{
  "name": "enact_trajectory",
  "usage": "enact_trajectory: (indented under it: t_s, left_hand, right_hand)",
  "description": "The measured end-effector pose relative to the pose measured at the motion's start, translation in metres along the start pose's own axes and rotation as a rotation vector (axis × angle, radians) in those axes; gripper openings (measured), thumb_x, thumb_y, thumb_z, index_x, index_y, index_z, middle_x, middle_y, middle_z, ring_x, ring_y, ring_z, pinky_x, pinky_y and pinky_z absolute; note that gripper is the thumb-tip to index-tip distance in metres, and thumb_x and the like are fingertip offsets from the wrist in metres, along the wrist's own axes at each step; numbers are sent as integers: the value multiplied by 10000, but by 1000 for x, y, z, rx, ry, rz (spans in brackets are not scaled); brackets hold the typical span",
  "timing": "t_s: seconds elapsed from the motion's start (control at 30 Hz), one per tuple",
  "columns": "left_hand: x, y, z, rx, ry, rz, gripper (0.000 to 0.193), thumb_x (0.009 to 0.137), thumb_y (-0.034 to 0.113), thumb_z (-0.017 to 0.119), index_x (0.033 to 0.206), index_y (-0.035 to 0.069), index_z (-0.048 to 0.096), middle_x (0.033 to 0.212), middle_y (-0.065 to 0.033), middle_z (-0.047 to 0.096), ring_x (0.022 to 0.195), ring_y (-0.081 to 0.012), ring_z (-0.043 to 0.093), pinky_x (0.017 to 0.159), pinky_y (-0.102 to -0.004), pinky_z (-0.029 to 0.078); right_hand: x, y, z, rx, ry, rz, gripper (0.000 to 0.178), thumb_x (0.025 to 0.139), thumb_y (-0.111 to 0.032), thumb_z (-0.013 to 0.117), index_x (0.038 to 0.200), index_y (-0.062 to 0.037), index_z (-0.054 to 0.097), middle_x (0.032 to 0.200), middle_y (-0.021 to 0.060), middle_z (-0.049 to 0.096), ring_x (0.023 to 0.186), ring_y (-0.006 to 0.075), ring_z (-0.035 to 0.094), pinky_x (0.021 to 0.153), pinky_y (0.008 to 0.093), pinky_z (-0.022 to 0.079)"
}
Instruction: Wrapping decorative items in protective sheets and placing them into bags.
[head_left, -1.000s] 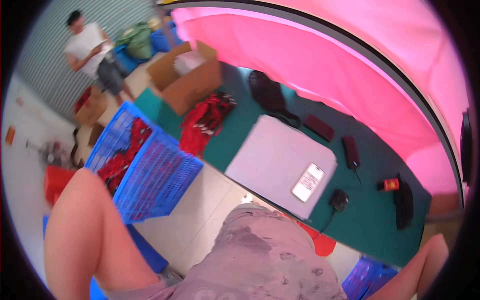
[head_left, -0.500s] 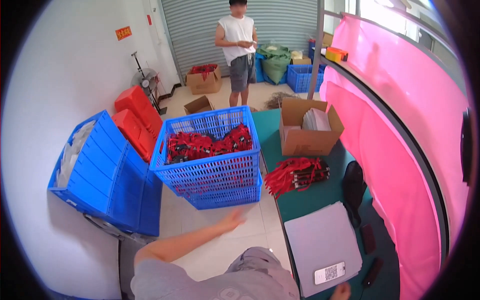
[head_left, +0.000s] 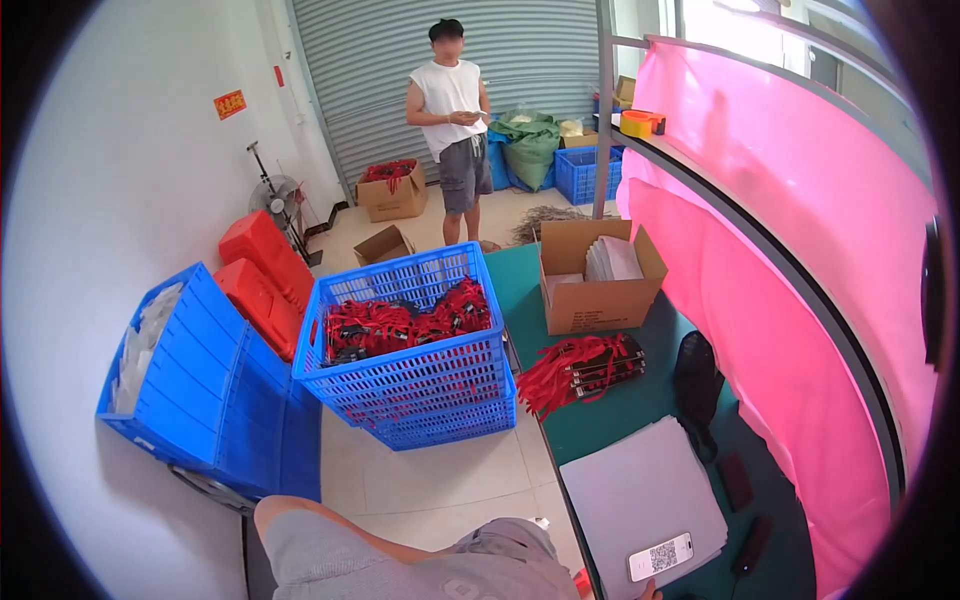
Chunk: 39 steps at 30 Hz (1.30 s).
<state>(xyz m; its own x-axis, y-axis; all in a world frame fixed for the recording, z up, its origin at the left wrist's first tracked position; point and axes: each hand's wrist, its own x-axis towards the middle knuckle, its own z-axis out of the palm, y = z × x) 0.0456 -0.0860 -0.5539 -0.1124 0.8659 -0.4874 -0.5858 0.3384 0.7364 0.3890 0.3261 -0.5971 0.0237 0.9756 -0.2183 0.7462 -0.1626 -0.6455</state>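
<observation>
A white phone (head_left: 660, 557) with a square code on its screen lies on a stack of grey sheets (head_left: 640, 480) on the green table. Just below the phone, a little of my right hand (head_left: 651, 590) shows at the lower edge, a fingertip close to the phone's rim; the rest is cut off. My left upper arm comes in at the lower left, and my body hides the forearm and hand. A small red patch beside my shirt, at the table edge, is too little to name. Farther along lies a bundle of red straps with black pieces (head_left: 590, 370).
Blue crates (head_left: 410, 355) hold more red straps left of the table (head_left: 560, 430). On the table stand an open carton (head_left: 590, 300) and a black pouch-like thing (head_left: 696, 385). A blue bin (head_left: 190, 370) and red containers (head_left: 265, 260) line the wall. A person (head_left: 450, 120) stands beyond.
My left hand, reaching toward the crates before, has drawn back out of sight. My right hand has shifted left, close below the phone. The view has tilted up slightly.
</observation>
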Motion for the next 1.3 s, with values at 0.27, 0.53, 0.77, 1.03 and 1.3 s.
enact_trajectory:
  t_s: [0.27, 0.53, 0.77, 1.03, 1.3]
  left_hand:
    - [54, 51, -35, 309, -275, -4, 610, 979, 411, 457, 1459, 61, 319, 1477, -79, 389, 1297, -188, 420, 1079, -321, 317]
    - [202, 146, -72, 582, -852, 34, 569, 997, 325, 462, 1453, 18, 316, 1463, -68, 411, 1296, -162, 410, 1093, -276, 281]
    - [294, 198, -52, 638, -1105, 162, 551, 1005, 289, 463, 1451, 2, 314, 1453, -63, 425, 1291, -155, 410, 1097, -261, 269]
    - [316, 256, -23, 694, -1224, 36, 559, 1003, 316, 456, 1457, 26, 309, 1440, -66, 439, 1275, -179, 430, 1085, -290, 291]
    - [350, 308, 40, 752, -1297, 8, 567, 1001, 344, 448, 1464, 50, 304, 1427, -68, 452, 1259, -203, 450, 1074, -320, 313]
  right_hand:
    - [-37, -66, -8, -134, 289, -46, 552, 755, -396, 733, 1038, 35, 539, 975, 241, 535, 911, 400, 528, 878, 463, 439]
    - [-38, -148, 28, -418, 366, 304, 922, 635, -611, 769, 1186, 63, 468, 1116, 204, 473, 911, 334, 527, 825, 418, 465]
    - [-11, -164, 22, -361, 204, 552, 994, 575, -534, 822, 1242, 73, 404, 1124, 198, 479, 999, 332, 513, 868, 419, 460]
    - [-32, -183, -2, 429, 438, 533, 947, 576, -282, 849, 1307, 38, 340, 1129, 218, 509, 977, 348, 549, 856, 404, 488]
    - [-39, -238, -111, 833, 483, 311, 737, 671, -47, 727, 1340, -33, 419, 1190, 168, 540, 1006, 241, 550, 863, 341, 457]
